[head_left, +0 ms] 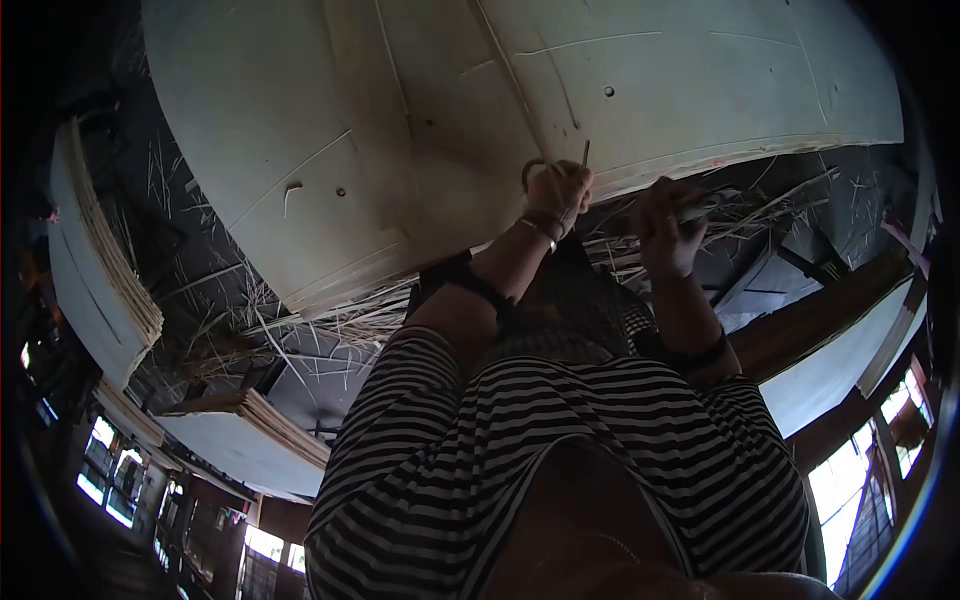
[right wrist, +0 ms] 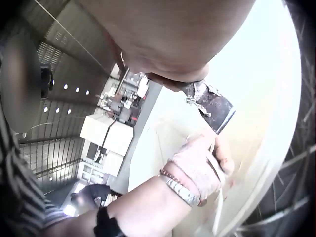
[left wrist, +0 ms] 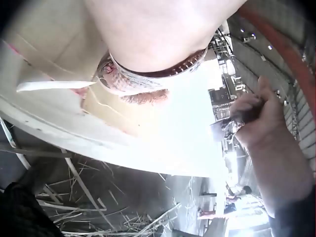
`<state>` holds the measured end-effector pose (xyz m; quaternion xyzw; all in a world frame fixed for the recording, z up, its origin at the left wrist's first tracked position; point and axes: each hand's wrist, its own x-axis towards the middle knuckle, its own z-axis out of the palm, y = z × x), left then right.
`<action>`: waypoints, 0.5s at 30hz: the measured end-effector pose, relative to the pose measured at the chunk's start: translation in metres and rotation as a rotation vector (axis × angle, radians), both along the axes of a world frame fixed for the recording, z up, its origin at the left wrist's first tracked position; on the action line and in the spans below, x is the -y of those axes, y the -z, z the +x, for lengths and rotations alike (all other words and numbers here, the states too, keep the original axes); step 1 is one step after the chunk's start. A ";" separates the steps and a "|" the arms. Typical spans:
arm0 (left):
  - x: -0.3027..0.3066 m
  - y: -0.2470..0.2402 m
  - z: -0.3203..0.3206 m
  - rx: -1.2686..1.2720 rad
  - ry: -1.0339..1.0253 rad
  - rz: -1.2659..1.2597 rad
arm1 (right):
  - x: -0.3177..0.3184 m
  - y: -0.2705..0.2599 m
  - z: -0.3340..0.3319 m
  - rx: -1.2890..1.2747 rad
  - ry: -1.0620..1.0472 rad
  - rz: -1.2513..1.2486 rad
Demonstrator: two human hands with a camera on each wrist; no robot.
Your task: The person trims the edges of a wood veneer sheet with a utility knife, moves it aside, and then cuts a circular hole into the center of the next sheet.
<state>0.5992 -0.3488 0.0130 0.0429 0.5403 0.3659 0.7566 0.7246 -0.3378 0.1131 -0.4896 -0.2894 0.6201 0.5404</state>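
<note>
My left hand (head_left: 558, 192), with bracelets at its wrist, is at the near edge of a large pale sheet (head_left: 480, 150). In the right wrist view the fingers of that left hand (right wrist: 200, 160) curl round a thin pale strip (right wrist: 218, 210). A white strip (left wrist: 54, 86) also shows beside the wrist in the left wrist view. To the right, my right hand (head_left: 668, 228) grips a dark tool, raised off the sheet. That tool (right wrist: 217, 111) has a broad, flat metal end, close above the left hand in the right wrist view. The tool's handle is hidden by the hand.
Loose strips (head_left: 350, 330) and scraps lie below the sheet's edge. Stacked sheets stand at the left (head_left: 100, 260), lower left (head_left: 245, 430) and right (head_left: 830, 340). Another person (right wrist: 91, 197) is in the background of the right wrist view.
</note>
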 end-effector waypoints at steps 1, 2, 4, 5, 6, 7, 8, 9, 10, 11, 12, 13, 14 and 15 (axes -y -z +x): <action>-0.018 0.004 0.014 0.024 -0.023 0.030 | -0.016 0.002 0.019 0.058 0.073 -0.022; -0.034 0.008 0.027 0.004 -0.075 0.019 | -0.035 0.007 0.036 0.117 0.145 -0.046; -0.064 0.019 0.046 -0.016 -0.216 -0.022 | -0.071 0.025 0.061 0.125 0.212 -0.053; -0.074 0.022 0.050 -0.022 -0.215 -0.026 | -0.089 0.034 0.067 0.072 0.277 -0.065; -0.080 0.025 0.051 -0.025 -0.196 -0.109 | -0.104 0.044 0.070 0.051 0.290 -0.069; -0.087 0.029 0.054 -0.029 -0.178 -0.193 | -0.118 0.052 0.072 0.031 0.301 -0.075; -0.087 0.045 0.059 -0.038 -0.168 -0.225 | -0.130 0.061 0.069 0.066 0.315 -0.069; -0.084 0.060 0.060 -0.049 -0.170 -0.232 | -0.138 0.068 0.066 0.071 0.288 -0.091; -0.084 0.063 0.058 -0.091 -0.144 -0.197 | -0.146 0.075 0.063 0.075 0.260 -0.109; -0.085 0.065 0.058 -0.133 -0.118 -0.162 | -0.153 0.080 0.060 0.046 0.238 -0.116; -0.084 0.067 0.059 -0.140 -0.118 -0.165 | -0.157 0.086 0.058 0.029 0.239 -0.145; -0.088 0.041 0.058 -0.140 -0.134 -0.168 | -0.162 0.087 0.052 0.014 0.241 -0.173; -0.089 0.024 0.058 -0.139 -0.149 -0.172 | -0.166 0.090 0.049 0.004 0.245 -0.180; -0.088 0.022 0.059 -0.142 -0.148 -0.174 | -0.169 0.094 0.046 0.001 0.247 -0.183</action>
